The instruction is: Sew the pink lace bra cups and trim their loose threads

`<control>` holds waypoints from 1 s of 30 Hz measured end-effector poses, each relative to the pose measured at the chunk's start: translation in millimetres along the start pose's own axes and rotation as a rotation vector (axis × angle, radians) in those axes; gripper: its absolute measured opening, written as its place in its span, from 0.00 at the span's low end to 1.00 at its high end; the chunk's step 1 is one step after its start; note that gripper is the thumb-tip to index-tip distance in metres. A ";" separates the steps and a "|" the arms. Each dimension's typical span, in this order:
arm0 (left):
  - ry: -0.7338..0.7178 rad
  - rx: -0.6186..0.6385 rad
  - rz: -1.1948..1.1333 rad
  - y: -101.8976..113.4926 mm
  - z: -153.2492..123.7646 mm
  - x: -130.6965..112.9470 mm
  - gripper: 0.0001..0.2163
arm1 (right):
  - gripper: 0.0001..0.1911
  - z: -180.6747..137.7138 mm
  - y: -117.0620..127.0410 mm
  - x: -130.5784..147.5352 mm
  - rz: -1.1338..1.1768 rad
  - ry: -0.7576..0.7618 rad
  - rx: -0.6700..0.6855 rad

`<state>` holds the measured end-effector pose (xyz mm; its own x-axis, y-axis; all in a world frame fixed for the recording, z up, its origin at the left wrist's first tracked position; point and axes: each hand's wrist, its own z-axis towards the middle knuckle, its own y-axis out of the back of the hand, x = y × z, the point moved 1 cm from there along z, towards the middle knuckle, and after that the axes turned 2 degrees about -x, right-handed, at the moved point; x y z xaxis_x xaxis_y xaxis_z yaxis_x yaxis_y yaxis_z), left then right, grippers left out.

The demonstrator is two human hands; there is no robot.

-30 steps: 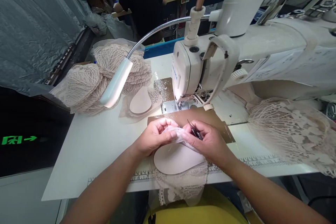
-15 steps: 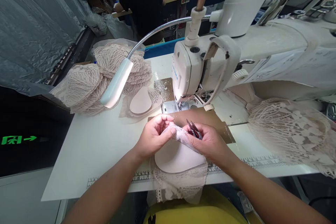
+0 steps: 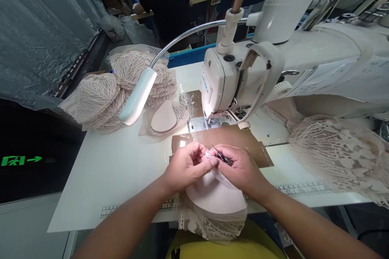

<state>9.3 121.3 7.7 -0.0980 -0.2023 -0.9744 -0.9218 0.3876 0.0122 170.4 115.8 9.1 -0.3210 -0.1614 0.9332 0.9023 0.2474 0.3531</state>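
A pale pink padded cup with a lace edge (image 3: pixel 217 202) lies at the table's front edge, its lace hanging over. My left hand (image 3: pixel 188 166) pinches the top of its lace edge, fingers closed. My right hand (image 3: pixel 240 168) is closed on small thread snips (image 3: pixel 223 157) and also pinches the fabric, the blade tips right at the pinched edge. Both hands meet just in front of the brown plate (image 3: pixel 243 139) below the sewing machine (image 3: pixel 243 73).
A stack of lace cups (image 3: pixel 103 95) sits at the back left, with one flat cup (image 3: pixel 164 116) beside it under the gooseneck lamp (image 3: pixel 138 96). More lace (image 3: pixel 337 153) lies right of the machine. A ruler strip (image 3: pixel 304 189) runs along the table front. A person in black (image 3: pixel 170 0) sits behind.
The cup piece has slid toward me and to the right, more lace now hanging off the edge. Both hands closed in tighter, and the snips' tips came down to the pinched edge.
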 end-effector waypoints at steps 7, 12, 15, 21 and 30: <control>0.018 0.022 -0.073 7.5 1.4 -2.7 0.10 | 0.07 -0.6 2.9 2.4 0.002 -0.023 -0.105; -0.142 0.016 0.219 10.4 0.0 -3.1 0.11 | 0.08 -1.7 4.9 1.2 0.037 -0.076 -0.110; -0.262 0.022 0.295 12.7 1.0 -7.6 0.11 | 0.10 -1.9 5.7 -2.3 0.036 -0.125 -0.104; -0.392 0.029 0.289 19.2 3.4 -12.8 0.09 | 0.12 -1.9 6.1 -6.9 0.049 -0.203 -0.118; -0.344 0.223 -0.074 18.9 7.1 -6.2 0.07 | 0.11 0.1 5.1 -9.2 0.133 -0.237 -0.145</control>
<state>-4.9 136.3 12.3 0.1314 0.0602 -0.9895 -0.8141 0.5760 -0.0731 177.9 118.6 2.3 -0.2404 0.0943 0.9661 0.9669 0.1103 0.2299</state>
